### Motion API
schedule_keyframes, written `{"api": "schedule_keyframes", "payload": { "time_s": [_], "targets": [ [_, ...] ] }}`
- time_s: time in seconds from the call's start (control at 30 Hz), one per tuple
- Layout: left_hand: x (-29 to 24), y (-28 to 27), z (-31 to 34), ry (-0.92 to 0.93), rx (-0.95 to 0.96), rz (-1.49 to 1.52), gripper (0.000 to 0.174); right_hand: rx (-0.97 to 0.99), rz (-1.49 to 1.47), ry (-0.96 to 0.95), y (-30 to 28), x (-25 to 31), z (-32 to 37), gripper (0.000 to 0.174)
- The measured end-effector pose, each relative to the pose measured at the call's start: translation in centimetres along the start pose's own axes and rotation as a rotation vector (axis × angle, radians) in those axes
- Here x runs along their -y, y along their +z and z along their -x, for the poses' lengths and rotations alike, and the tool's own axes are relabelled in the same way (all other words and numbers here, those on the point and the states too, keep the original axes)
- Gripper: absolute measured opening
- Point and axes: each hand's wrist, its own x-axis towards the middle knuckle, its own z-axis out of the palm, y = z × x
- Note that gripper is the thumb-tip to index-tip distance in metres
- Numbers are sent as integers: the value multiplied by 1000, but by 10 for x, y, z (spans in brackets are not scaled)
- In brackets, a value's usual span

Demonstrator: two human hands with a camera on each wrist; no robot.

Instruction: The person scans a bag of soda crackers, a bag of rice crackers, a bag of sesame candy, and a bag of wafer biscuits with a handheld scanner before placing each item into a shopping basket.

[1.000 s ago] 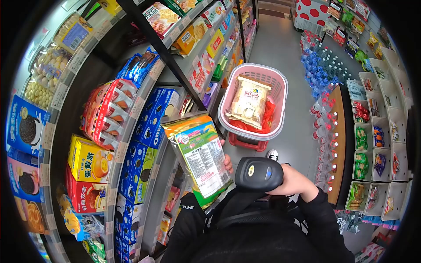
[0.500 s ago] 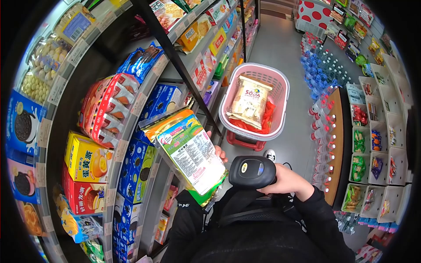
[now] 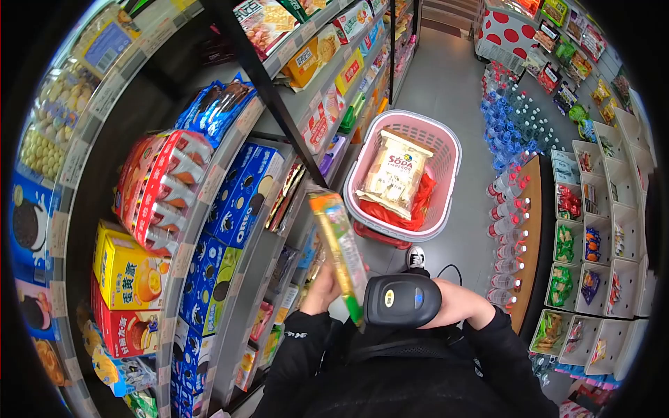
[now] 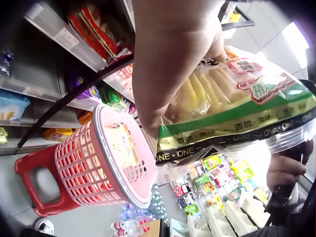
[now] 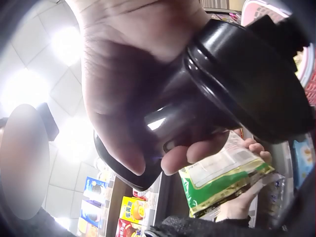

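My left hand (image 3: 323, 287) grips a clear-windowed snack bag (image 3: 338, 247) by its side, holding it upright and nearly edge-on in the head view. Through its window in the left wrist view, pale yellow sticks (image 4: 202, 94) show above a green band. My right hand (image 3: 456, 303) is wrapped round the handle of a black barcode scanner (image 3: 403, 301), whose head is close beside the bag's lower end. In the right wrist view, fingers (image 5: 197, 150) curl round the scanner handle, and the bag's white label panel (image 5: 217, 160) shows beyond it.
A pink basket (image 3: 446, 150) on a red base stands ahead on the floor, holding a soda cracker bag (image 3: 396, 174) and something red. Shelves of boxed and bagged snacks (image 3: 136, 268) line the left. Water bottles (image 3: 509, 226) and bins of small packets (image 3: 564, 244) stand right.
The snack bag has turned from label-up to nearly edge-on and shifted right towards the scanner. More of my left hand's back now shows. The scanner sits slightly lower in view.
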Motion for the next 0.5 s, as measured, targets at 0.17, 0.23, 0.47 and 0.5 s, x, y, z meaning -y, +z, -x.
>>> {"api": "schedule_keyframes", "payload": {
  "time_s": [0.17, 0.23, 0.47, 0.5],
  "targets": [
    [10, 34, -26, -22, -120, -93, 55, -16, -32, 79, -32, -6, -2, 51],
    [9, 39, -43, -37, -99, -125, 53, -14, -43, 105, -50, -10, 1, 51],
    [10, 48, -117, -102, -170, -203, 57, -48, -81, 160, -121, -21, 7, 50],
    [9, 47, -132, -107, -170, -204, 57, -53, -74, 183, -132, -21, 9, 50]
  ]
}}
